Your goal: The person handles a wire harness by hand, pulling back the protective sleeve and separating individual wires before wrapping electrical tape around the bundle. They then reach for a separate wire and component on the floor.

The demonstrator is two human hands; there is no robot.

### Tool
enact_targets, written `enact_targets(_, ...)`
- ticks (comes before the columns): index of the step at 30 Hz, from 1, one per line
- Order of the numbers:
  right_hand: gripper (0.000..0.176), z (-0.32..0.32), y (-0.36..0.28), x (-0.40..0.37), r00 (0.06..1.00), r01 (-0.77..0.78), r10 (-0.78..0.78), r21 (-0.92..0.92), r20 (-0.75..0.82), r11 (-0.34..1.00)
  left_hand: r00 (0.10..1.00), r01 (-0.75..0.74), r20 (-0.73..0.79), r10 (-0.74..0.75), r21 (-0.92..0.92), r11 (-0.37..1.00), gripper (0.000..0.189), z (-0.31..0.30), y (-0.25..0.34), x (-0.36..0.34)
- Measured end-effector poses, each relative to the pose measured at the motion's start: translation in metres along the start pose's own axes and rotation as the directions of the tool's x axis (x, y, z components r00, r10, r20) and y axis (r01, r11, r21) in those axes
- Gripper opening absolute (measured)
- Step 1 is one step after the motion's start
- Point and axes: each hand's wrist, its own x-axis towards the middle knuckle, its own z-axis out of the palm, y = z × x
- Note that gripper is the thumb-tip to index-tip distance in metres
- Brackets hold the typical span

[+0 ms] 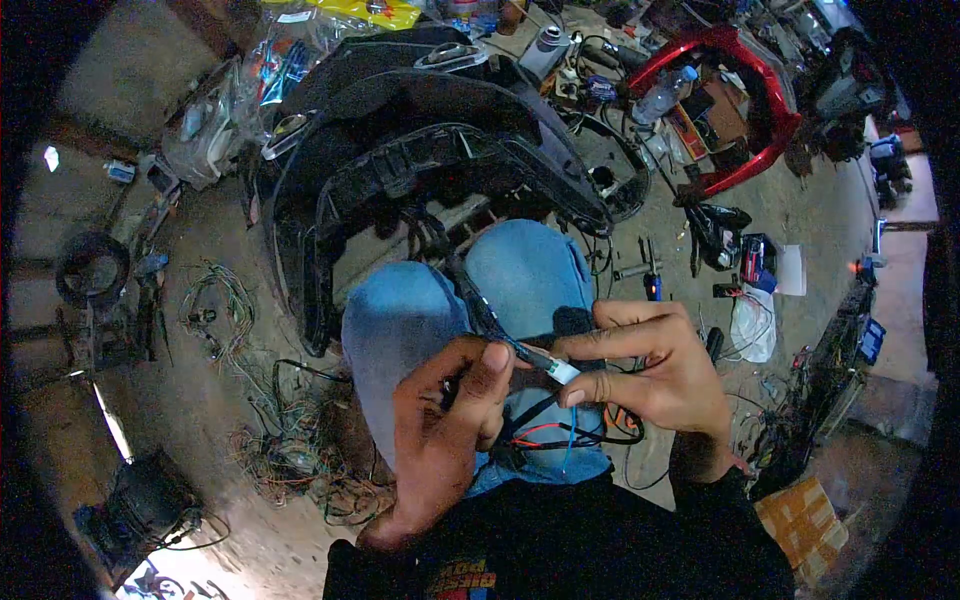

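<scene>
Left hand grips the black cable, right hand pinches its white connector; this wiring step probably needs careful fingertip alignment next

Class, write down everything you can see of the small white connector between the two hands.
The white connector is a small, blocky piece, seemingly plastic, capping a black cable that runs up-left across the blue-clad knees. It lies tilted, lower end toward the right. The right hand pinches it between thumb and forefinger; the left hand holds the cable just behind it. Its pins cannot be seen.
</scene>
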Motion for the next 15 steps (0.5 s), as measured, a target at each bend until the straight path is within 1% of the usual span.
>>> enact_targets(3, 0.041, 0.001, 0.004, -0.001, 1.0, -0.011, 0.011, 0.011, 0.001, 1.0, 1.0, 0.018, 0.017, -0.018, 0.019, 1.0, 0.027, -0.001, -0.001, 0.0)
enact_targets(6, 0.041, 0.002, 0.005, -0.003, 0.999, -0.037, 0.037, 0.005, 0.006, 0.999, 0.998, 0.063, 0.006, -0.063, -0.002, 0.998, 0.026, 0.01, 0.007, 0.0)
enact_targets(9, 0.04, 0.003, 0.008, -0.006, 0.998, -0.061, 0.061, -0.014, 0.016, 0.998, 0.995, 0.084, 0.052, -0.081, -0.066, 0.994, 0.023, 0.009, 0.007, 0.002)
enact_targets(12, 0.037, 0.002, 0.006, -0.008, 0.996, -0.074, 0.075, -0.021, 0.057, 0.997, 0.998, 0.056, 0.027, -0.053, -0.152, 0.987, 0.02, 0.015, 0.005, 0.004)
enact_targets(15, 0.035, 0.002, 0.009, -0.009, 0.99, -0.111, 0.113, -0.029, 0.082, 0.993, 0.998, 0.015, 0.055, -0.012, -0.054, 0.998, 0.019, 0.012, -0.005, 0.008)
